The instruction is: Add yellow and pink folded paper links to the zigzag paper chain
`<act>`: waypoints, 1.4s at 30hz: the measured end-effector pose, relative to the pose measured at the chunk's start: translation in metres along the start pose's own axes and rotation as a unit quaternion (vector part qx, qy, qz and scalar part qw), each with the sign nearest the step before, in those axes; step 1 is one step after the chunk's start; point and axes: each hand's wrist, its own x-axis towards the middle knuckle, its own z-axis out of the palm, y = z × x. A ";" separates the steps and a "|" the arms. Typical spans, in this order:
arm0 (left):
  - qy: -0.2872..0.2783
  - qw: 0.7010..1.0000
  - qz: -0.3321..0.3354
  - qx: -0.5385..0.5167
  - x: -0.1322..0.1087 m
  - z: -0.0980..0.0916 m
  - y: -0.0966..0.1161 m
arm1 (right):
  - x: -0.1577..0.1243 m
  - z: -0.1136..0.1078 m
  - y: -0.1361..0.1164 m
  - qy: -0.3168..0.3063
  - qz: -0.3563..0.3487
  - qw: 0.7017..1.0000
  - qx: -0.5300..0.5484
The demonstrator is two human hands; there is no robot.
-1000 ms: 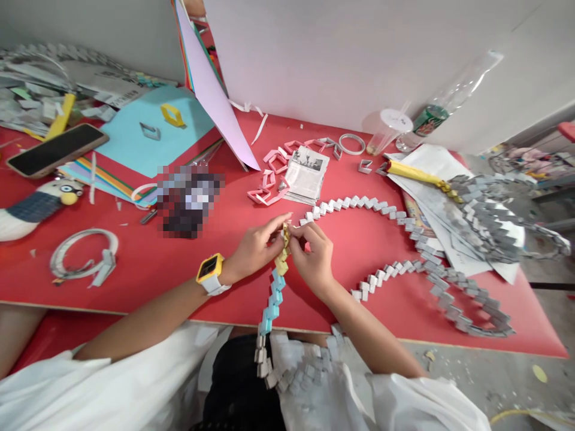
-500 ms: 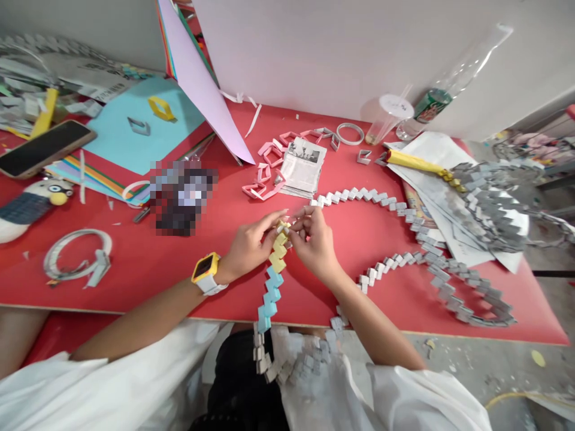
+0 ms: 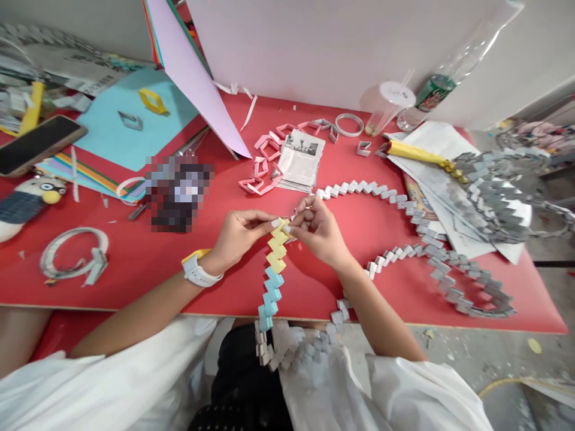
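A zigzag chain of folded paper (image 3: 272,291) hangs from my two hands, yellow at its top end, light blue below, then grey down over my lap. The thumb and forefinger of my left hand (image 3: 242,236) pinch the yellow end from the left. My right hand (image 3: 320,230) is closed at the same end, its thumb against the yellow paper and its other fingers curled. What lies behind those curled fingers is partly hidden. A long grey paper chain (image 3: 390,196) winds over the right side of the red table (image 3: 309,281).
Beyond my hands lie stacked newsprint pieces (image 3: 300,160) and pink folded strips (image 3: 268,148). A lidded cup (image 3: 390,111) and a bottle (image 3: 433,93) stand at the back right. To the left are a phone (image 3: 40,143), a plush toy (image 3: 33,203) and a paper ring (image 3: 72,254).
My left wrist has turned, so the watch face no longer shows. Both hands have shifted their fingers on the yellow end, and my right-hand fingers are raised slightly. The view has moved a little.
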 end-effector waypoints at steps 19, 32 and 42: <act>-0.015 0.995 0.073 0.063 -0.006 0.005 0.011 | 0.004 0.004 0.002 0.147 -0.073 0.986 -0.027; -0.028 0.990 0.109 0.083 -0.013 0.009 0.009 | -0.014 0.027 0.003 0.216 -0.130 0.958 -0.136; -0.093 0.994 0.018 -0.060 -0.006 0.002 0.008 | -0.008 0.007 0.001 0.094 -0.141 0.976 -0.134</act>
